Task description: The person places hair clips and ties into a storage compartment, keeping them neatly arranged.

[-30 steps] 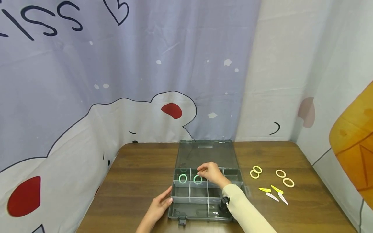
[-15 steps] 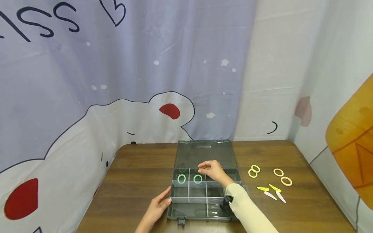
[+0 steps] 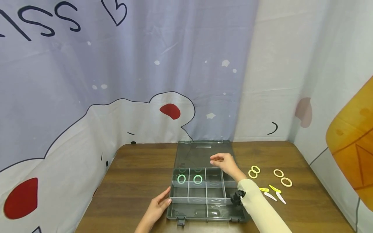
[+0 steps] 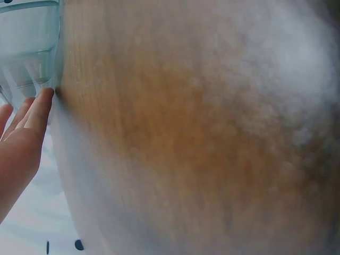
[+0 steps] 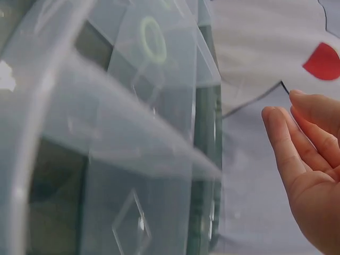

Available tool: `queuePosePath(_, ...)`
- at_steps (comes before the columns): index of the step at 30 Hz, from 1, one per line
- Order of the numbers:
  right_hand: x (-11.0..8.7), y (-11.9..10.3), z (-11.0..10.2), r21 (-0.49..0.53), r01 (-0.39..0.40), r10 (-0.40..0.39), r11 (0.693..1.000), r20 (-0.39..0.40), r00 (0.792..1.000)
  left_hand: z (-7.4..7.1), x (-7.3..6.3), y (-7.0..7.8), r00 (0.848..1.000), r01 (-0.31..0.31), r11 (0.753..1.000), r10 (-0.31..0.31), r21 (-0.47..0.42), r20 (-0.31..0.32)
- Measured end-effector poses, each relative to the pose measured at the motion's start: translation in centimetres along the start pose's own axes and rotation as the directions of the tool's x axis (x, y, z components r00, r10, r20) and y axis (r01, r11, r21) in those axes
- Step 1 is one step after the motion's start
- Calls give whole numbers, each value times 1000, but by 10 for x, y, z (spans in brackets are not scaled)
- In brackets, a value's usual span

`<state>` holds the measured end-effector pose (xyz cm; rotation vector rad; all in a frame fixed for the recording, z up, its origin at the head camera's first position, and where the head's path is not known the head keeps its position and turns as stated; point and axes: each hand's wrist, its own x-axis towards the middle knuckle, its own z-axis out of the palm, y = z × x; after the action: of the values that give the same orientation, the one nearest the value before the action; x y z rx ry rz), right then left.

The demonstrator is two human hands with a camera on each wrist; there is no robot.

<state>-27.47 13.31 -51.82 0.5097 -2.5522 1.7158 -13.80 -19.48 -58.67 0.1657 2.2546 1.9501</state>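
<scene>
A smoky clear divided box [image 3: 190, 208] lies on the table with its lid [image 3: 201, 155] folded back. Two green rings, the left one [image 3: 181, 174] and the right one [image 3: 197, 175], occupy the two back-left compartments. My left hand [image 3: 155, 208] touches the box's left side with fairly straight fingers; in the left wrist view those fingers [image 4: 42, 109] meet its corner. Above the lid and the back edge hovers my right hand [image 3: 225, 161]. The right wrist view shows this hand [image 5: 311, 143] with loosely bent fingers and nothing held, beside the box's dividers [image 5: 143, 117].
To the right lie two overlapping yellow rings [image 3: 253, 176] and two cream rings [image 3: 286, 184]. Nearer are yellow hair clips [image 3: 275, 188] and pale pink hair clips [image 3: 280, 197], partly beside the right sleeve [image 3: 259, 207]. A printed curtain [image 3: 204, 81] hangs behind the table [image 3: 134, 174].
My right hand has moved right and up, away from the second green ring, which stays in its compartment. My left hand stays at the box's side.
</scene>
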Motion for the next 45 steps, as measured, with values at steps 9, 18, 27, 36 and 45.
queuePosePath(9,-5,12,-46,-67,-38,29,997,-133,991,-1,1,0,1000,8,1000,-8,10,-6)
queuePosePath(18,-27,37,-99,-145,-100,60,984,-256,965,0,0,-1,1000,-10,999,10,46,-2)
queuePosePath(27,-53,69,-132,-106,-193,151,975,-314,937,0,0,1,1000,2,1000,-2,12,-4)
queuePosePath(36,-70,96,-135,-75,-309,278,948,-279,919,0,-1,2,1000,5,1000,-5,17,-6)
queuePosePath(45,-77,107,-133,-129,-381,340,915,-258,904,0,-1,4,1000,-1,1000,1,16,-4)
